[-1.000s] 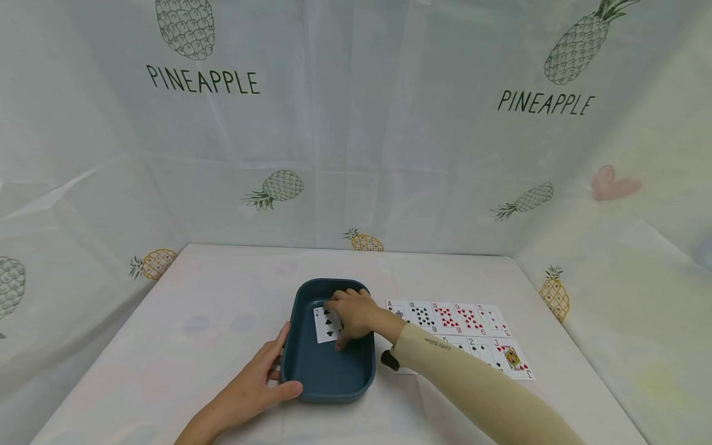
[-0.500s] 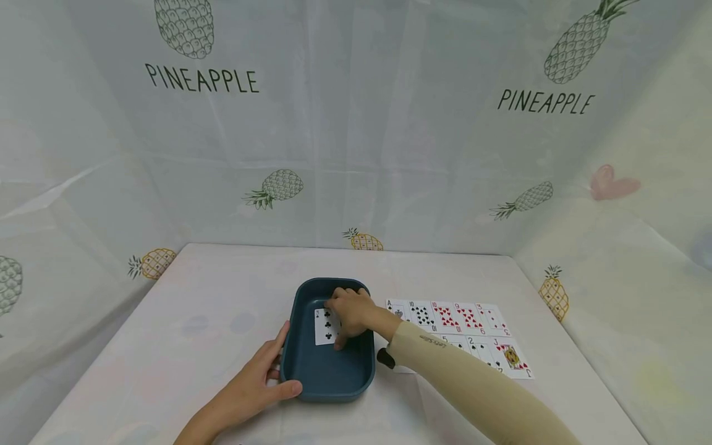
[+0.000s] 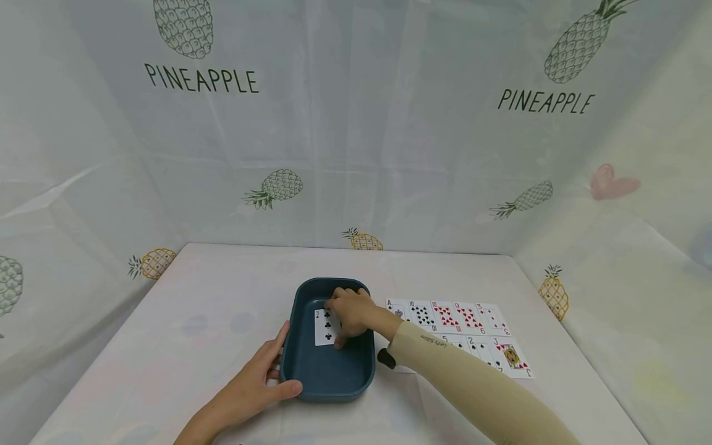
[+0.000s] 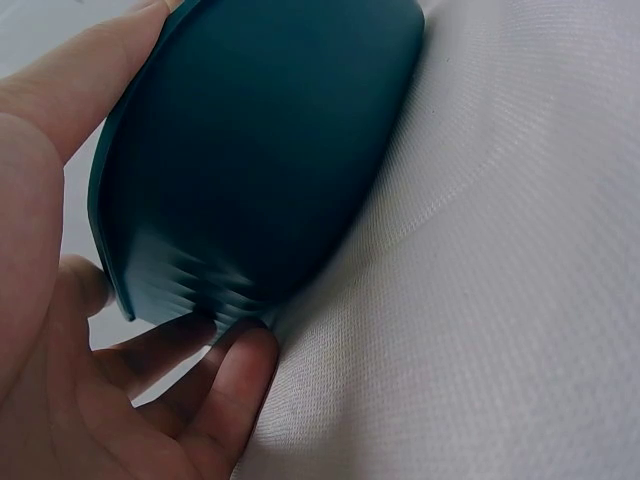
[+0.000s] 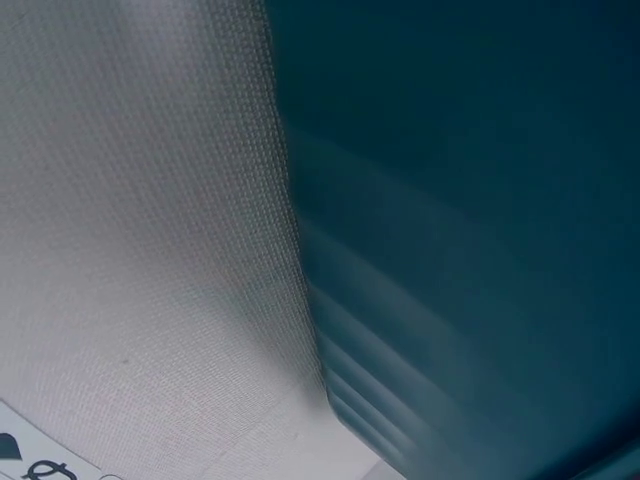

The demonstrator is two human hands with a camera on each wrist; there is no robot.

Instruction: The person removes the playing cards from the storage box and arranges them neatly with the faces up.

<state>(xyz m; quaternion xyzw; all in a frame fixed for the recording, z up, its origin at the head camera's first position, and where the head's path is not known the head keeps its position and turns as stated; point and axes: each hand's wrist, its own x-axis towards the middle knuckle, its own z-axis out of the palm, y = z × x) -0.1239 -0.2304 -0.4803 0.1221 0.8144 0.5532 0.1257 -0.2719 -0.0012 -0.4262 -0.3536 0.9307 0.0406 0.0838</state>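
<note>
A deep blue-green rectangular tray point(image 3: 328, 380) with rounded corners stands on the table. My left hand point(image 3: 253, 380) grips its left side, the thumb over the rim and the other fingers against the outer wall, as the left wrist view also shows. Inside the tray lies a white playing card point(image 3: 322, 334) with black club pips, which looks like a three. My right hand point(image 3: 356, 312) reaches over the right rim, fingertips at the card's far edge and thumb at its near edge. The hand covers the card's right part. In the right wrist view only the tray's outer wall point(image 5: 450, 250) shows, not the fingers.
Right of the tray, playing cards point(image 3: 445, 315) lie face up in two rows. The right forearm, in a beige sleeve point(image 3: 461, 383), hides part of the near row. A white cloth point(image 3: 222, 309) covers the table, and pineapple-print curtains point(image 3: 389, 123) surround it.
The card in the tray has turned slightly straighter and shifted a little toward me, with the right hand at it. The left hand and tray have stayed put.
</note>
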